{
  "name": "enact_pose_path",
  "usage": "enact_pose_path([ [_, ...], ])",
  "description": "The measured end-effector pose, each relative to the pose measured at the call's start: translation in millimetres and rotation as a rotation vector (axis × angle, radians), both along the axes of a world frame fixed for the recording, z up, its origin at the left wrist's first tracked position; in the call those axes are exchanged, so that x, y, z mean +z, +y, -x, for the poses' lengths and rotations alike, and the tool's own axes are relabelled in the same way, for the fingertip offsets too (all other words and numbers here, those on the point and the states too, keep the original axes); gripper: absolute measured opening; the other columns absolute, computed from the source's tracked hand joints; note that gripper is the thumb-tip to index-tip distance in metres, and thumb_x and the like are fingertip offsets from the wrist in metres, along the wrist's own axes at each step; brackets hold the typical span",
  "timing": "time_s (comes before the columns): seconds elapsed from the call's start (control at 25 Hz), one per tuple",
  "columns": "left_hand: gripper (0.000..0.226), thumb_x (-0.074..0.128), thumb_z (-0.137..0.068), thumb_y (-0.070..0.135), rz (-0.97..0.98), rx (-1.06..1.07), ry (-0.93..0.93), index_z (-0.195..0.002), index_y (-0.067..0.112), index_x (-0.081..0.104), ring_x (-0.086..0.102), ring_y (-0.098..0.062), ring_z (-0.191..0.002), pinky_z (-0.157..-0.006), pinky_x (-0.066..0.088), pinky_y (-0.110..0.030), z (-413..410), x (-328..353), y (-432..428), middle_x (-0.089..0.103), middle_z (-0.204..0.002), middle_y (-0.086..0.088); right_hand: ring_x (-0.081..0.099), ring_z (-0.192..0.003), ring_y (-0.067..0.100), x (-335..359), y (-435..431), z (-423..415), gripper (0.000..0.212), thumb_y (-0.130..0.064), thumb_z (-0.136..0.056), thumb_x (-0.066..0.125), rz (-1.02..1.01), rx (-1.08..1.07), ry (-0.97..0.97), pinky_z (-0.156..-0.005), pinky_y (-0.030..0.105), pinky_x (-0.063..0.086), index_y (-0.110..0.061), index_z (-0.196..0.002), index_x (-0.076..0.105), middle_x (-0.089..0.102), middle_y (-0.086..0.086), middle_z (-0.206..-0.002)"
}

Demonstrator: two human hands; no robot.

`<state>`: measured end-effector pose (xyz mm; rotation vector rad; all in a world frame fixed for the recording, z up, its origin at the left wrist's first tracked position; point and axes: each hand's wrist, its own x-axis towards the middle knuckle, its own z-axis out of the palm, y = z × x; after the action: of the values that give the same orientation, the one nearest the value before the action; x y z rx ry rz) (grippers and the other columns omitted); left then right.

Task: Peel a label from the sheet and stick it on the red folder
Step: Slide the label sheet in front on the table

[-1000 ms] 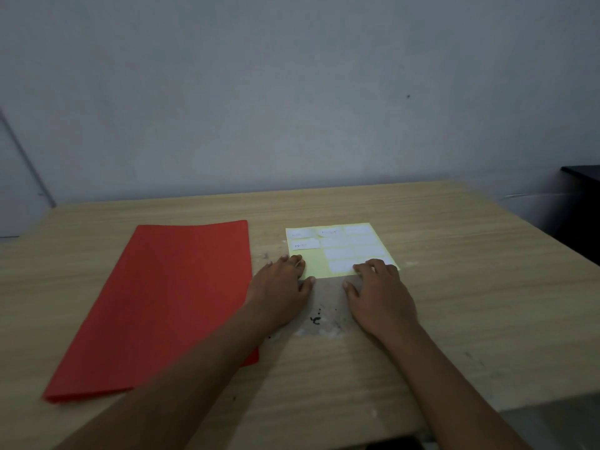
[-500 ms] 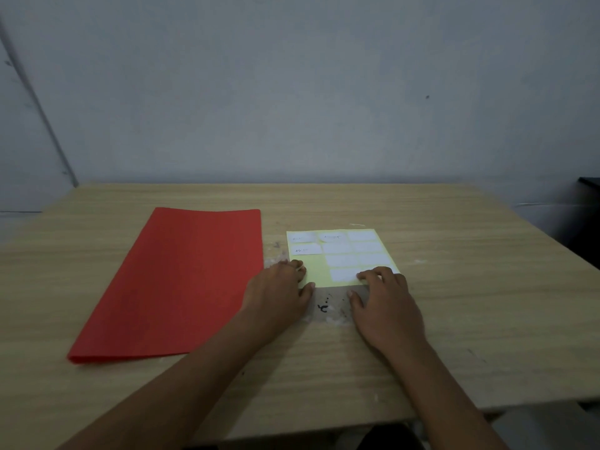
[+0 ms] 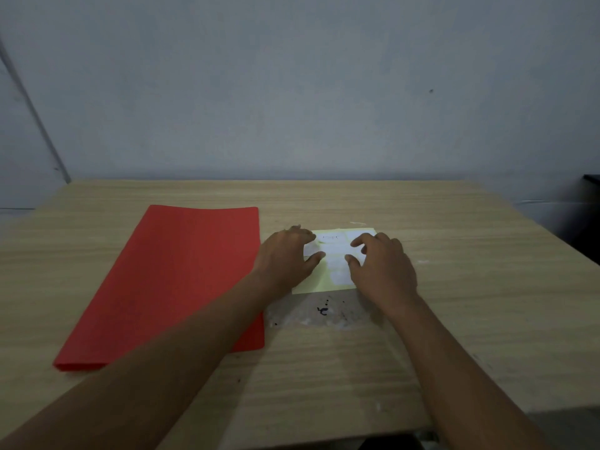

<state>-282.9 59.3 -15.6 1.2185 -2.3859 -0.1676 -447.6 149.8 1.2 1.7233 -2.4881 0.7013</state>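
- Label sheet (image 3: 328, 280) lies on the table (image 3: 454, 287) just right of the red folder (image 3: 168, 280) — both hands over it.
- Left hand (image 3: 285, 258) and right hand (image 3: 383, 267) have fingers spread, gripping nothing — a label could tear if picked carelessly.

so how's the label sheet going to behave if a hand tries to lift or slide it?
The label sheet lies dead flat on the table, so probably thin, floppy and light. On that smooth wood it would likely skate when pushed unless pinned; the left hand and right hand both sit over it. No raised edge shows, so lifting may need a fingernail.
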Motion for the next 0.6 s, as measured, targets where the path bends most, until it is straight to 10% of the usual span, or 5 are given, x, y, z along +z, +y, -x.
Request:
enact_pose_path([
  [0.6, 0.063, 0.031, -0.1, 0.055, -0.068, -0.068, -0.162, -0.152, 0.019, 0.037, 0.024, -0.018, -0.149, -0.12, 0.019, -0.039, 8.0, -33.1, -37.2, 0.032, -0.16, 0.002, 0.063, -0.119, 0.024, -15.9, -68.5, 14.5, 0.031, -0.04, -0.092, 0.063, 0.022, -0.081, -0.156, -0.091, 0.036, 0.049, -0.03, -0.121, 0.071, 0.069, -0.004, -0.127],
])
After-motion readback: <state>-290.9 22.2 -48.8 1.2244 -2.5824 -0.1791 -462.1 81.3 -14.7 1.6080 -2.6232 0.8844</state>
